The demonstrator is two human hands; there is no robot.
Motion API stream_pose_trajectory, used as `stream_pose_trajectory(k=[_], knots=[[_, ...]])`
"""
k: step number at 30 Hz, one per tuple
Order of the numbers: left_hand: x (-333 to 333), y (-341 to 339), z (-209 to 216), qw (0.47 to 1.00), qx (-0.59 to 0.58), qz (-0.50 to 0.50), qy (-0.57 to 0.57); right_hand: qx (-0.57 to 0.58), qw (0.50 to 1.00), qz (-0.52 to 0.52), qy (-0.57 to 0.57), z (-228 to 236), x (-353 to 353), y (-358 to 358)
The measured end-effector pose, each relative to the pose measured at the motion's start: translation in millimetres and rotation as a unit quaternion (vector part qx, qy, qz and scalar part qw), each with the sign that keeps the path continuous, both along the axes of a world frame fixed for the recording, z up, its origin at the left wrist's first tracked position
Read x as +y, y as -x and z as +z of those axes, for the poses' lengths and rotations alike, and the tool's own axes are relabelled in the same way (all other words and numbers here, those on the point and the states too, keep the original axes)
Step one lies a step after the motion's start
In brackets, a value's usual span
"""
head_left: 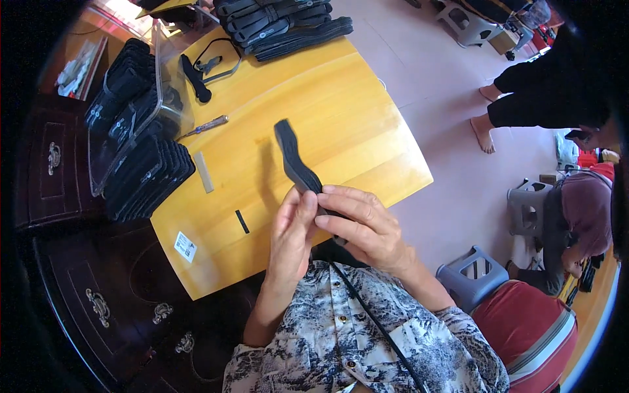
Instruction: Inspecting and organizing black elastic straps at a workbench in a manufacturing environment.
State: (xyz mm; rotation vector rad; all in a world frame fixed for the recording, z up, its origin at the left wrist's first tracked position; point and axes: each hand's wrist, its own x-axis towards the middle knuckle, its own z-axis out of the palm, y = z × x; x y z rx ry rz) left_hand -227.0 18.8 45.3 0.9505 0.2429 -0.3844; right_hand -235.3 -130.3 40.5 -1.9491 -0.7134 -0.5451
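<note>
Both my hands hold a stack of thin black fabric pieces [296, 157], its wavy edge tilted up over the yellow tabletop [354, 137]. My left hand [293, 226] pinches the lower part between thumb and fingers. My right hand [363, 226] grips it from the other side, thumb and fingertips meeting the left thumb. The stack's lower end is partly covered by my fingers. Left of my hands lie a short black strip [242, 221] and a pale flat strip [204, 172]. Farther off are a screwdriver [208, 124] and a black strap [195, 78] with a loop.
Piles of black pieces fill a clear plastic bin [159, 105] at left; another pile [147, 180] leans beside it, and more [285, 29] lie at the far edge. Dark drawers [98, 288] stand left. Right are a grey-blue stool [473, 278], a red bag [524, 321] and two people.
</note>
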Motion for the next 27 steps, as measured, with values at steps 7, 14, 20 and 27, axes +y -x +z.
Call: stream_pose_trajectory(k=[7,14,20,27], knots=[[1.7,-8.4,-2.3,0.998,-0.044,0.026,-0.027,0.155,0.978,-0.073,-0.115,-1.6,-3.4,14.4],[4.8,-11.9,-3.8,0.999,-0.053,-0.011,0.000,0.162,0.982,-0.064,-0.073,-10.4,-1.6,19.3],[2.0,-6.3,-2.0,0.995,-0.050,-0.062,-0.068,0.096,0.992,-0.085,-0.016,-9.1,-4.0,15.1],[7.0,-3.4,-8.8,0.995,0.000,-0.086,-0.055,0.345,0.914,-0.033,-0.208,-6.1,-8.6,17.8]])
